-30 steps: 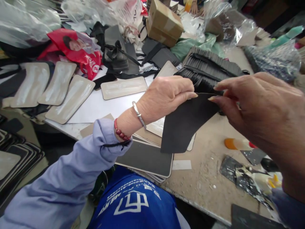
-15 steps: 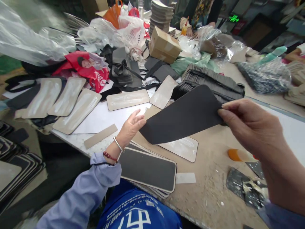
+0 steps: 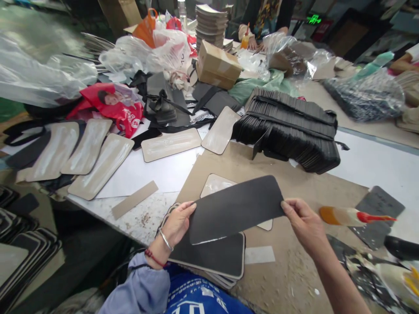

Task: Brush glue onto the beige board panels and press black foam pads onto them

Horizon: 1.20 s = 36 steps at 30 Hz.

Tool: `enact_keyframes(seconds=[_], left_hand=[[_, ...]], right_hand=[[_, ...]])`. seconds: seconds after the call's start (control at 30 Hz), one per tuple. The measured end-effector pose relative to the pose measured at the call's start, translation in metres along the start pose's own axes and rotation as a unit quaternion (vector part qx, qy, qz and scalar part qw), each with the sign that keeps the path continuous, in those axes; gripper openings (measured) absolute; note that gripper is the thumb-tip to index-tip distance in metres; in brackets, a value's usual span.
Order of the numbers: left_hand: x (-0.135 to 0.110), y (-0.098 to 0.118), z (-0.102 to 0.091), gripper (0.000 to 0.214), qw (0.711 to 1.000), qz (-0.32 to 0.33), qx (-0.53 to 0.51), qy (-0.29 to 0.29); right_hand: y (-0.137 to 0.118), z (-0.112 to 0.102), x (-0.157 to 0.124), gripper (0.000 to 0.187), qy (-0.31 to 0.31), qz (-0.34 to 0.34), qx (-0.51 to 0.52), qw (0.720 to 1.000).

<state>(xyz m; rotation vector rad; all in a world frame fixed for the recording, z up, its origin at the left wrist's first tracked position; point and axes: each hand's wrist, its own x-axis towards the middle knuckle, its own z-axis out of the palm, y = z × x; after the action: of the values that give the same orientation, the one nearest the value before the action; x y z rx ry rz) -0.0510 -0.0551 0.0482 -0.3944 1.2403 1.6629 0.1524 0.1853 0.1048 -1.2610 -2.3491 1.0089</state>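
A flat black panel with rounded corners (image 3: 237, 207) hangs between my two hands, tilted up to the right. My left hand (image 3: 176, 223) pinches its left end between thumb and fingers. At the other end my right hand (image 3: 303, 220) grips the edge the same way. Below the panel lies a stack of black panels with pale rims (image 3: 209, 255), partly covered by it. A beige panel with a whitish smear (image 3: 216, 184) rests on the brown board behind, mostly hidden by the black one.
Behind stands a bundled row of black panels (image 3: 288, 128). Smeared beige panels (image 3: 101, 165) lie at the left. A squeeze bottle with a red tip (image 3: 347, 216) and a messy glue container (image 3: 389, 279) are at the right. A cardboard box (image 3: 218, 64) and plastic bags (image 3: 170, 48) sit farther back.
My right hand has brought the black panel down and toward me. My left hand, its fingers spread before, has moved lower and taken hold of the panel's left end.
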Motion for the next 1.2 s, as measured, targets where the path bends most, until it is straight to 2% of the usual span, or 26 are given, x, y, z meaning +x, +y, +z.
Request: enact_keyframes(seconds=[0.1,0.17,0.23,0.33,0.4,0.5,0.6,0.7,0.8,1.03,1.2], left_hand=[[0.0,-0.012,-0.004,0.013,0.998,-0.055,0.0,0.032],[0.003,-0.015,-0.005,0.013,0.997,-0.057,0.018,0.051],[0.011,-0.012,-0.003,0.017,0.996,-0.023,0.059,0.062],[0.037,-0.002,0.006,0.024,0.982,0.065,0.169,0.061],[0.06,0.008,0.015,0.025,0.952,0.13,0.27,0.066],[0.092,0.02,0.034,0.022,0.869,0.201,0.441,0.105],[0.11,0.025,0.049,0.021,0.79,0.204,0.561,0.141],[0.115,0.024,0.056,0.02,0.749,0.184,0.616,0.159],[0.115,0.021,0.056,0.018,0.733,0.186,0.634,0.163],[0.115,0.02,0.055,0.021,0.72,0.174,0.651,0.164],[0.117,0.019,0.059,0.023,0.719,0.164,0.652,0.175]], right_hand=[[0.033,0.016,-0.022,0.035,-0.016,0.055,0.032,0.998],[0.047,0.024,-0.033,0.036,-0.018,0.082,0.05,0.995],[0.055,0.029,-0.04,0.037,-0.012,0.105,0.065,0.992],[0.064,0.037,-0.041,0.039,0.001,0.138,0.055,0.989],[0.071,0.042,-0.038,0.039,0.009,0.154,0.018,0.988],[0.082,0.053,-0.033,0.038,0.026,0.17,-0.054,0.984],[0.089,0.064,-0.029,0.031,0.013,0.18,-0.114,0.977],[0.091,0.072,-0.027,0.025,-0.044,0.205,-0.177,0.962],[0.087,0.075,-0.025,0.025,-0.077,0.232,-0.22,0.944],[0.077,0.069,-0.018,0.026,-0.138,0.281,-0.265,0.912],[0.082,0.067,-0.017,0.022,-0.136,0.267,-0.242,0.923]])
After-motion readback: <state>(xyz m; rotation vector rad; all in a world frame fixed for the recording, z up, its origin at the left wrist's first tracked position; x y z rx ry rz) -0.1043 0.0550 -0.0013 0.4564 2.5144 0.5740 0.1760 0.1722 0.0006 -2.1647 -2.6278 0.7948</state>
